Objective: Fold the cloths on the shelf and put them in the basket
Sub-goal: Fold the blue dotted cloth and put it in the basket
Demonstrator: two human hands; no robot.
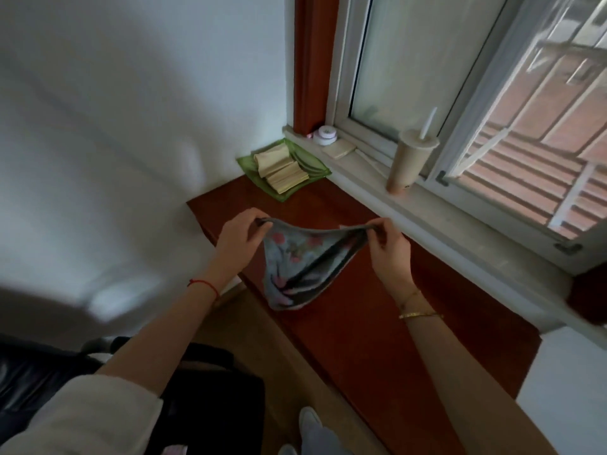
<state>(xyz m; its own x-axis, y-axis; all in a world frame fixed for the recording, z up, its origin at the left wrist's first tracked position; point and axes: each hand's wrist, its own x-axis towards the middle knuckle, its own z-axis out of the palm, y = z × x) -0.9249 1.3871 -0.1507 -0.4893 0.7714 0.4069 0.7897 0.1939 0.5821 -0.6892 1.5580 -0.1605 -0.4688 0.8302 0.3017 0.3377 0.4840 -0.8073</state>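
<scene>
Two hands hold up one cloth (297, 267) over a red-brown shelf (371, 310). The left hand (237, 237) pinches the cloth's top left corner between thumb and fingers. The right hand (389, 246) pinches the top right corner the same way. Both hands grip tight. The top edge is pulled out between them, and the rest of the cloth hangs down in a droopy point. The cloth is grey-blue with pink flowers and a dark edge. Its low tip hangs near the shelf, but I cannot tell if it touches.

At the far end of the shelf, by the white wall, sits a green basket (249, 164). Folded pale yellow cloths (281, 170) lie in it, side by side.

A stone sill (443, 221) runs along the window (410, 60), just behind the shelf. A tan cup (405, 165) with a straw stands on the sill. A small round tub (325, 135) sits on the sill near the corner, with a flat pale square (338, 149) beside it.

The left wrist has a red string (205, 284) on it. The right wrist has gold bangles (417, 310).
</scene>
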